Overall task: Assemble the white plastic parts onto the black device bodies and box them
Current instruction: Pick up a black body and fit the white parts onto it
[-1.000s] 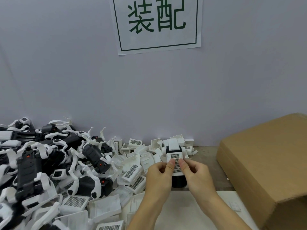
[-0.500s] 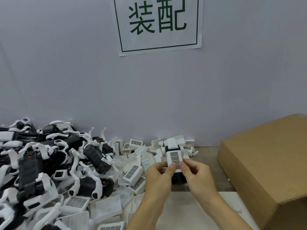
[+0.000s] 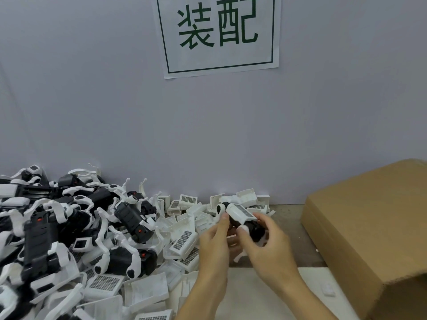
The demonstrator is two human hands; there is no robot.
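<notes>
Many loose white parts (image 3: 147,294) beside cardboard box (image 3: 369,227)

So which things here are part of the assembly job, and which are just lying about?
In the job:
- black device body with white grille part, held in both hands: left, right
- pile of loose white parts
- heap of black bodies
- cardboard box

Lying about:
- wall sign
</notes>
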